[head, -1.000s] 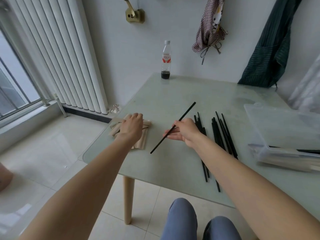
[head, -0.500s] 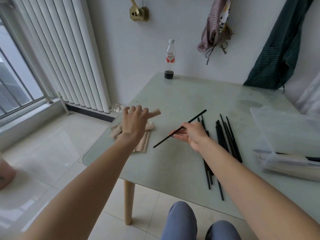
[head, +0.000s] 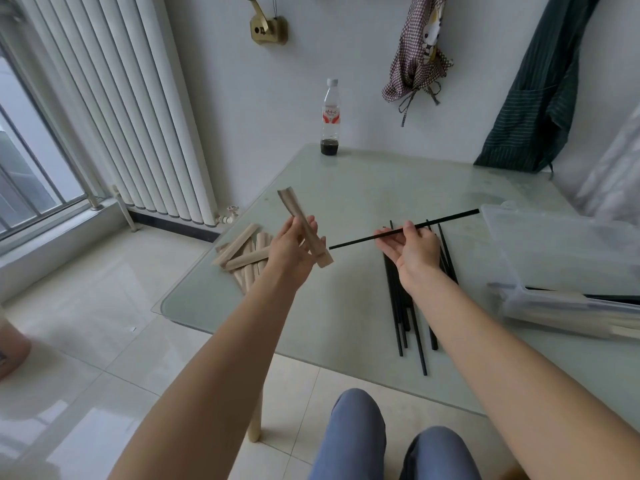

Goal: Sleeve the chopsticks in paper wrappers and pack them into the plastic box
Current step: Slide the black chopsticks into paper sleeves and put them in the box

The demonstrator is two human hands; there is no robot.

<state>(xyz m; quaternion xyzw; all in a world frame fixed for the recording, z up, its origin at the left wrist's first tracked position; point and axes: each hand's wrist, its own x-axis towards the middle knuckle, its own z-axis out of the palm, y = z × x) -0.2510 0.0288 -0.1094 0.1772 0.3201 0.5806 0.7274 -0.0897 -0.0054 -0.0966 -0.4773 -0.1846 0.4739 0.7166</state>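
My left hand (head: pixel 294 245) grips one wrapper (head: pixel 304 232) above the table (head: pixel 346 306), tilted, its lower end close to the tip of the chopstick (head: pixel 446 221), not touching as far as I can tell. My right hand (head: pixel 412 249) pinches that chopstick near its middle, palm up, the stick slanting up toward the box (head: pixel 568 258). The pile of wrappers (head: pixel 239 252) lies near the table's left edge, under my left hand. Loose chopsticks (head: pixel 408 317) lie beneath my right wrist. The box sits at the right, lid raised, a few sleeved pairs inside.
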